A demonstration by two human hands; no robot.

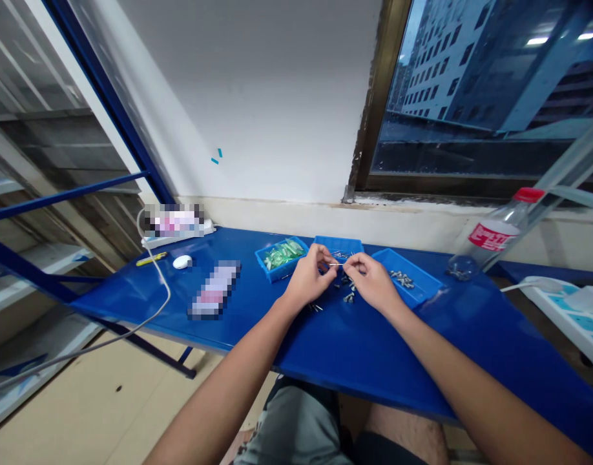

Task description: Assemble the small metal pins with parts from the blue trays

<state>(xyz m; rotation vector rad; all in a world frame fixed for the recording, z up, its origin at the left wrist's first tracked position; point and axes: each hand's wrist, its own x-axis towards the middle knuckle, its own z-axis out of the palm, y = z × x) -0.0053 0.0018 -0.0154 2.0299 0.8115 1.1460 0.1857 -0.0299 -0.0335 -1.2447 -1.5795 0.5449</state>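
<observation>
My left hand [310, 276] and my right hand [370, 279] meet above the blue table, fingertips pinched close together. Between them runs a thin metal pin [336, 264], one end at each hand's fingers. Just below the hands, small metal pieces [349, 297] lie loose on the table, too small to name surely. Several thin pins [316, 308] rest beside my left wrist. Behind the hands stands a blue bin [355, 245] with slim metal parts, partly hidden. To the right, another blue bin [425, 284] holds small metal fittings [402, 279].
A blue bin [272, 274] of green packets [283, 253] stands left of my hands. Farther left are a blurred-out flat object [215, 290], a white mouse-like object [182, 261], a yellow cutter [150, 259] and a cable [168, 290]. A red-capped bottle [495, 236] stands at right.
</observation>
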